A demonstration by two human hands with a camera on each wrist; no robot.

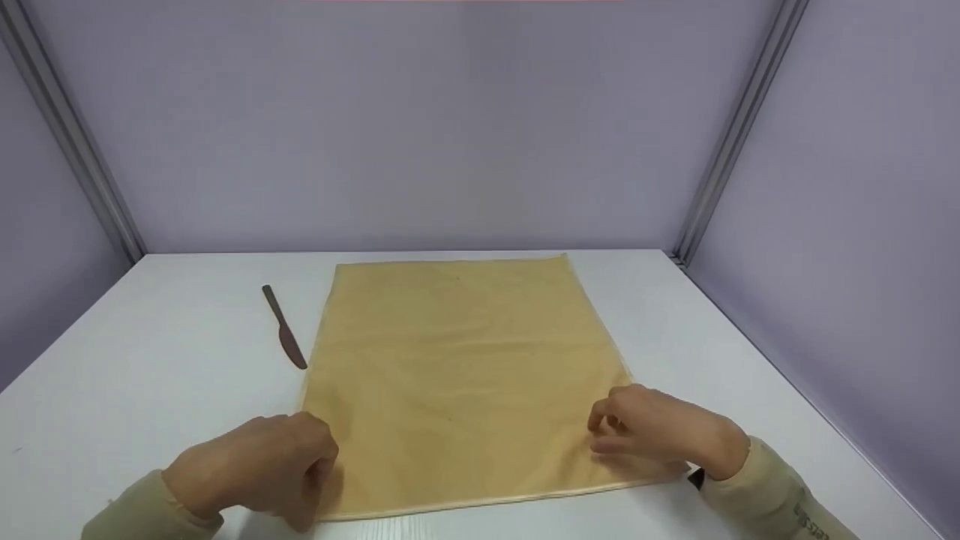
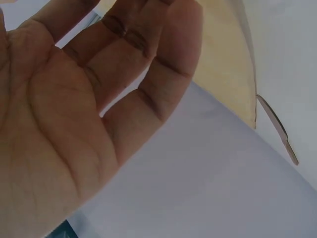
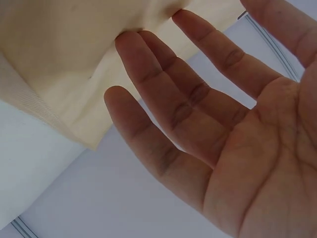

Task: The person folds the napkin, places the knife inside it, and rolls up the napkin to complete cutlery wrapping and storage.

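While scanning from the left: white desk (image 1: 135,390), with a thin brown knife (image 1: 283,328) lying flat, just beside the left edge of the cloth (image 1: 457,375) but apart from it. Nearer, left grip (image 1: 255,469) at the cloth's near left corner, knuckles up, fingers loosely bent. Seen from the wrist, palm bare and fingers relaxed, pinching nothing. Hard to tell whether touching the hem or only hovering over it.

In the middle, tan cloth spread flat and square on the desk, near hem toward the person, far edge close to the back wall, faint creases only.

At the right, right grip (image 1: 660,431) over the near right corner, fingers spread and nearly straight, tips resting on the fabric, thumb apart. No pinch, though with the corner raised a little against the fingertips in the wrist view.

Judged by the look: light, soft, limp, likely to sag and fold once lifted, little risk of damage. Smooth desk, so apt to slide if pushed. Best taken by the two near corners, pinched on the thicker hem between thumb and forefinger, both sides together to avoid bunching.
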